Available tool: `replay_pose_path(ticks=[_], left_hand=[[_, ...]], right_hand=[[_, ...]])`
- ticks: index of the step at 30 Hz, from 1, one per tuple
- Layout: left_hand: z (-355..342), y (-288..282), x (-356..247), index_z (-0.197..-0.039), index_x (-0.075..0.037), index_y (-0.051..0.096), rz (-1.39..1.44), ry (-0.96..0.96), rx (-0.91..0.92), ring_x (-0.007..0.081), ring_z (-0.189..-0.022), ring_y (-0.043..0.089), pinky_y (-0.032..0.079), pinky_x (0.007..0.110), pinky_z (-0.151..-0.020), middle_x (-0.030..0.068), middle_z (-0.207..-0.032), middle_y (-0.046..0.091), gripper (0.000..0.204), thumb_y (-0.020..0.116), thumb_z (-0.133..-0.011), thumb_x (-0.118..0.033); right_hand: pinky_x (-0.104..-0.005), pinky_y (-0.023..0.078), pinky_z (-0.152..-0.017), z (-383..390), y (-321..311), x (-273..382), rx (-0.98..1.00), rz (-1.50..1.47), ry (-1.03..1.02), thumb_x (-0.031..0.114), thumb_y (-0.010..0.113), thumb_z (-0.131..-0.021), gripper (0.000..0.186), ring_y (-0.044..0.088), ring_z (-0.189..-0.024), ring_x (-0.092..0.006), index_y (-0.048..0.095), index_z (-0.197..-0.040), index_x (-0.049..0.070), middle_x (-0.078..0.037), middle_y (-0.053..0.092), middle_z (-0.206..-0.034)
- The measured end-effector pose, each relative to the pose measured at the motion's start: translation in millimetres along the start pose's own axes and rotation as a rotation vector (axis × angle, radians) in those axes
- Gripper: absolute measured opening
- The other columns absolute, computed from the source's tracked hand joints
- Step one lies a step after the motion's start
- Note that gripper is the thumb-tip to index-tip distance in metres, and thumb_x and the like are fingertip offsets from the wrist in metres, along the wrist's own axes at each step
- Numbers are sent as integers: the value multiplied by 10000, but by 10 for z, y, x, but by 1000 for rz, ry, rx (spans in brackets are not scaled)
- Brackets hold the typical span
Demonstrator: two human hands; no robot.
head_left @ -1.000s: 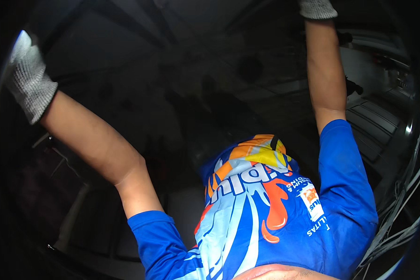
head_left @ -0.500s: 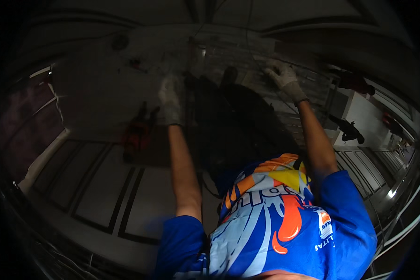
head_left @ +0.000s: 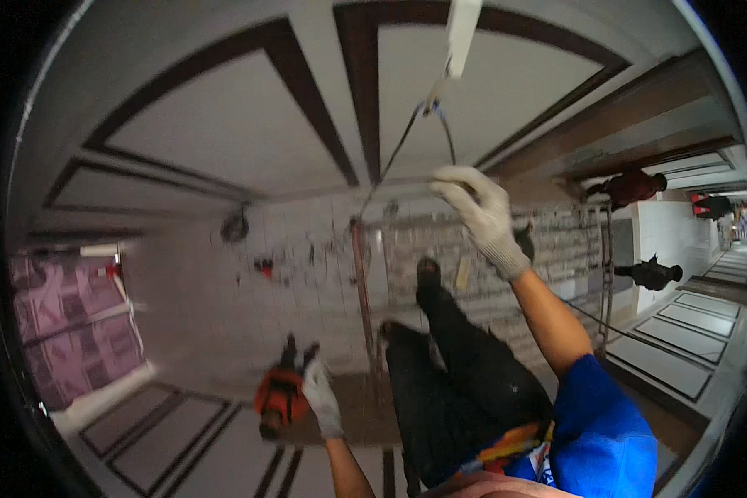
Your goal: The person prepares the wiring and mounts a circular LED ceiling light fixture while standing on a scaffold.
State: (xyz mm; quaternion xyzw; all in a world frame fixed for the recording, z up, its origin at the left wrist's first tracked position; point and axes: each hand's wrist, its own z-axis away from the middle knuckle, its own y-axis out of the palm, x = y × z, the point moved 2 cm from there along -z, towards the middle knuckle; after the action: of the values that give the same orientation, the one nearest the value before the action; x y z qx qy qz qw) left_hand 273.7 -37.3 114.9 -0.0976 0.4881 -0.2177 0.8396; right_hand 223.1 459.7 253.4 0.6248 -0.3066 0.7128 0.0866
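Note:
My right hand point(head_left: 480, 212), in a white knit glove, is raised with its fingers curled at a thin dark wire point(head_left: 445, 133). The wire hangs from a white strip point(head_left: 460, 26) at the top of the view. My left hand point(head_left: 320, 400), also gloved, is low in the picture against an orange and black tool point(head_left: 277, 395); its grip on the tool is not visible. My legs in dark trousers point(head_left: 456, 373) stretch between the two arms. A blue sleeve point(head_left: 599, 432) covers my right upper arm.
White panels with dark trim point(head_left: 224, 124) fill the upper part. A thin reddish pole point(head_left: 360, 282) stands beside a pale tiled wall point(head_left: 324, 274). Two distant people point(head_left: 635, 187) point(head_left: 647, 272) are at the right by a corridor. A purple patterned sheet point(head_left: 70, 319) is at left.
The view has swung and brightened. My left hand has dropped from the raised position to the orange tool. My right hand stays up, now at the wire.

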Motion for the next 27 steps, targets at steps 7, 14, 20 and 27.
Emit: replay_pose_path(ticks=[7, 14, 20, 27], left_hand=[[-251, 825, 439, -1214, 36, 683, 35, -66, 154, 191, -1028, 673, 535, 341, -930, 90, -1097, 718, 302, 643, -1016, -188], [-476, 1048, -1370, -1228, 18, 688, 47, 313, 200, 177, -1090, 662, 520, 341, -965, 100, -1141, 730, 305, 658, -1011, -195], [-11, 727, -3298, -1240, 5, 691, -19, 661, 199, 207, -1143, 655, 492, 357, -1033, 128, -1184, 725, 284, 649, -1001, -143], [431, 785, -5121, -1232, 16, 682, 121, 1097, 205, 224, -1147, 649, 487, 370, -1045, 116, -1219, 706, 272, 670, -975, -72]], right_hand=[[-385, 513, -1033, -141, -1208, 1587, -483, 125, -663, 656, 535, -996, 827, 657, -1175, -245, 481, -1479, -13, -170, 645, -1321], [-410, 471, -1102, -278, -1369, 2320, 98, -923, -829, 509, 510, -1063, 670, 628, -1238, -287, 461, -1494, -2, -157, 637, -1329], [-394, 511, -999, -156, -1387, 2590, -319, -81, -829, 154, 574, -1001, 400, 642, -1027, -261, 542, -1358, -22, -98, 660, -1068], [-320, 533, -819, -576, -1565, 2141, -234, -362, -562, -10, 555, -940, 364, 599, -840, -177, 566, -1302, -54, -67, 653, -951]])
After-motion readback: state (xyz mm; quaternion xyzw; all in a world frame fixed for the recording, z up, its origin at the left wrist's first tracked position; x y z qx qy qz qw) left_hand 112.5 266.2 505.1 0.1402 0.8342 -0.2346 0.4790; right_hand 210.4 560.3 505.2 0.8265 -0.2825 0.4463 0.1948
